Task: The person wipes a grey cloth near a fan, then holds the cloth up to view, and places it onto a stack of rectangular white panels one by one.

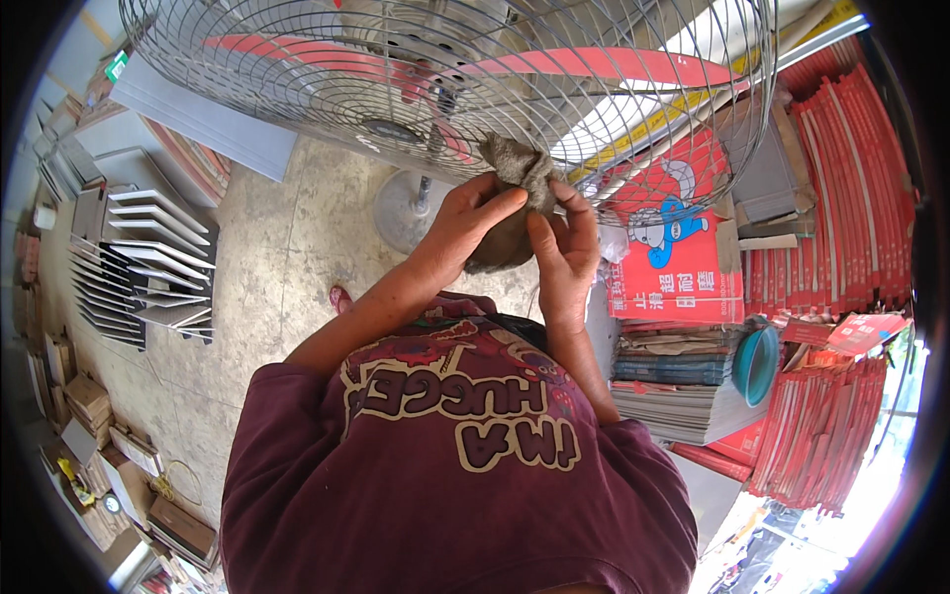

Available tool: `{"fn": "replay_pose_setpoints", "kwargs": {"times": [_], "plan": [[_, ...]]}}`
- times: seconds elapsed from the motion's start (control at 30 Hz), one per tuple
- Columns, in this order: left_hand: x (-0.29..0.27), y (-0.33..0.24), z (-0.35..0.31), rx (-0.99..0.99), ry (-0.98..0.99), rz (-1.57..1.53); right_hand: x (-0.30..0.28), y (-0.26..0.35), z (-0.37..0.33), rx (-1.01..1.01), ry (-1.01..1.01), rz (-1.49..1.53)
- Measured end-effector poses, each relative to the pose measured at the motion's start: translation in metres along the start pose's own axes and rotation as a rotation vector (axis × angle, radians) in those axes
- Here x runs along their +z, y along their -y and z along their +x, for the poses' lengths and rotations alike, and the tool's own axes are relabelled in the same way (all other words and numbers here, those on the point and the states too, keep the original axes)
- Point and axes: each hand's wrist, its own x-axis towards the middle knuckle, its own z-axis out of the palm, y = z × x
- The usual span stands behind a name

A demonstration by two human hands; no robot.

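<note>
A crumpled grey-brown rag [522,163] is gripped up high by both hands, close against the wire cage of a large fan. My left hand [473,220] pinches its left side between thumb and fingers. On the other side, my right hand [568,252] has its fingers curled at the rag's edge. Below the rag, between the hands, shows a dark brownish rounded shape [500,244]; whether it belongs to the rag I cannot tell. The fan [604,63] has red blades behind its wire guard and stands on a round grey base [401,213].
Red flat cartons [841,198] are stacked at the right, with a teal basin [756,365] beside them. A large red printed carton [673,267] stands nearer the fan. To the left is a display rack of tile samples [148,262]. Boxes [89,398] line the lower left.
</note>
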Motion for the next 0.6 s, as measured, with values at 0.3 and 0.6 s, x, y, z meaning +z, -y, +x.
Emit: {"fn": "replay_pose_setpoints", "kwargs": {"times": [0.3, 0.6], "plan": [[0.030, -0.044, -0.002, 0.246, 0.185, 0.134, -0.003, 0.035, 0.007, -0.509, -0.010, -0.245], [0.025, 0.001, 0.007, -0.033, 0.040, -0.091, -0.018, 0.002, 0.004, -0.138, -0.132, -0.175]]}}
